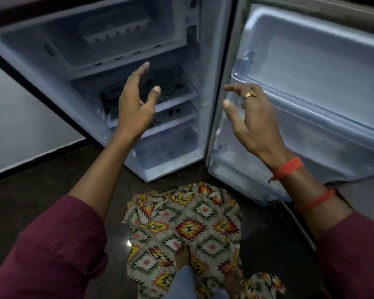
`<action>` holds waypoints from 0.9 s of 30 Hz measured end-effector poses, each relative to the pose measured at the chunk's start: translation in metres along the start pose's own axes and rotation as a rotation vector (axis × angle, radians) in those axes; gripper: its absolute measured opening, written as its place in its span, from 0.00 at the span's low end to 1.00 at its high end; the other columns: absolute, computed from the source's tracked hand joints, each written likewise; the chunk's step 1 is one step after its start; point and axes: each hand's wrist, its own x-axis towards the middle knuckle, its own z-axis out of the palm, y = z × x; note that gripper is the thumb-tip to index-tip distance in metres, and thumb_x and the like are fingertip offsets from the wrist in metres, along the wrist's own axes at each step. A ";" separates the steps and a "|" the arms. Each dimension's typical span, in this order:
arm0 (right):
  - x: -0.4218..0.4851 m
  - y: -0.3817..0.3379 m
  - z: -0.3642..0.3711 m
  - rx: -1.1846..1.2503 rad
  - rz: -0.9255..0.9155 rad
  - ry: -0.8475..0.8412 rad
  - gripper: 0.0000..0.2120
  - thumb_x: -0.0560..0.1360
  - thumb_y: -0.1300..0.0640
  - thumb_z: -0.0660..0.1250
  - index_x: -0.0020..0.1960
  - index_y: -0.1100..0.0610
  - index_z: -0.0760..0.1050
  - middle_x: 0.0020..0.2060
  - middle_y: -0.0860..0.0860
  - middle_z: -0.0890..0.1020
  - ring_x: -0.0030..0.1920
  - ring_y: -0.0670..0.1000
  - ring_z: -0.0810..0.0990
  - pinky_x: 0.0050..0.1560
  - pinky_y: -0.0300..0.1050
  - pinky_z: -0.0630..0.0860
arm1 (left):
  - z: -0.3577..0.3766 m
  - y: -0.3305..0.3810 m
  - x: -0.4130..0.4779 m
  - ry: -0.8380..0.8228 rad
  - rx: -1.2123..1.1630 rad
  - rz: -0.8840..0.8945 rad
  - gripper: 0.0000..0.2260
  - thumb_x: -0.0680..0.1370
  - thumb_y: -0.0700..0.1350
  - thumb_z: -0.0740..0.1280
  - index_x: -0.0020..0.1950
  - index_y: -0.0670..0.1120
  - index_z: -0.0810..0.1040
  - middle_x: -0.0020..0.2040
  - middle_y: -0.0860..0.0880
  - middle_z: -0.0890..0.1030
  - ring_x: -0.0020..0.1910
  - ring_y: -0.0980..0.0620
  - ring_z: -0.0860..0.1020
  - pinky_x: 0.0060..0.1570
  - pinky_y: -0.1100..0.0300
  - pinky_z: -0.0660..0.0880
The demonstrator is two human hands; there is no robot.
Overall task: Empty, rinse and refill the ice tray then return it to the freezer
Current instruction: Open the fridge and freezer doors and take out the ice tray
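The fridge stands open in front of me, with its freezer compartment [108,37] at the top. A pale ice tray [115,29] lies inside the freezer, blurred and dim. My left hand [136,104] is raised in front of the fridge shelves, below the freezer, fingers relaxed and holding nothing. My right hand [251,117], with a gold ring, hovers in front of the open door's inner edge, fingers spread and loosely bent, also holding nothing. Neither hand touches the tray.
The open fridge door [315,87] with its shelves stands at the right. Glass shelves [175,93] with a dark flower print sit below the freezer. A patterned cloth [186,225] lies on the dark floor under my feet. A pale wall [20,126] is at the left.
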 end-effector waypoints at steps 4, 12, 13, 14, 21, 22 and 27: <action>0.042 -0.023 0.039 0.101 0.011 -0.025 0.17 0.82 0.49 0.60 0.67 0.55 0.74 0.61 0.50 0.77 0.60 0.46 0.76 0.61 0.40 0.73 | -0.035 -0.028 0.025 0.101 -0.085 -0.088 0.22 0.83 0.43 0.64 0.77 0.43 0.66 0.74 0.47 0.72 0.72 0.53 0.71 0.68 0.65 0.70; 0.134 -0.041 0.101 0.447 0.254 -0.132 0.12 0.81 0.45 0.60 0.58 0.49 0.77 0.51 0.48 0.83 0.54 0.47 0.82 0.61 0.56 0.78 | -0.070 -0.072 0.078 0.276 -0.124 -0.247 0.17 0.83 0.43 0.64 0.71 0.40 0.74 0.66 0.45 0.79 0.63 0.53 0.76 0.56 0.74 0.70; 0.144 -0.041 0.106 0.460 0.260 -0.143 0.13 0.81 0.45 0.60 0.58 0.50 0.77 0.50 0.47 0.83 0.53 0.46 0.82 0.61 0.57 0.78 | -0.071 -0.076 0.084 0.288 -0.135 -0.274 0.17 0.83 0.44 0.64 0.71 0.40 0.74 0.65 0.45 0.79 0.62 0.53 0.76 0.56 0.72 0.71; 0.156 -0.041 0.111 0.462 0.263 -0.146 0.13 0.80 0.45 0.60 0.57 0.50 0.77 0.48 0.46 0.83 0.53 0.45 0.82 0.61 0.57 0.78 | -0.072 -0.081 0.091 0.302 -0.146 -0.296 0.17 0.83 0.45 0.64 0.70 0.40 0.75 0.64 0.46 0.80 0.61 0.53 0.76 0.56 0.69 0.72; 0.235 -0.034 0.150 0.392 0.182 -0.168 0.28 0.70 0.39 0.56 0.52 0.60 0.79 0.49 0.59 0.84 0.52 0.59 0.82 0.59 0.63 0.77 | -0.064 -0.115 0.139 0.318 -0.146 -0.352 0.20 0.83 0.45 0.63 0.75 0.45 0.70 0.72 0.48 0.74 0.68 0.52 0.72 0.62 0.69 0.70; 0.246 -0.033 0.157 0.402 0.177 -0.176 0.30 0.68 0.40 0.56 0.53 0.64 0.77 0.50 0.64 0.83 0.52 0.63 0.81 0.57 0.63 0.77 | -0.062 -0.121 0.146 0.313 -0.093 -0.348 0.21 0.83 0.46 0.63 0.76 0.45 0.70 0.73 0.47 0.73 0.70 0.50 0.72 0.65 0.66 0.69; 0.299 -0.019 0.196 0.432 0.223 -0.203 0.20 0.76 0.48 0.60 0.57 0.62 0.78 0.56 0.63 0.81 0.58 0.63 0.79 0.61 0.57 0.75 | -0.058 -0.155 0.183 0.339 0.106 -0.348 0.19 0.84 0.47 0.61 0.73 0.39 0.72 0.71 0.41 0.74 0.69 0.45 0.72 0.63 0.59 0.68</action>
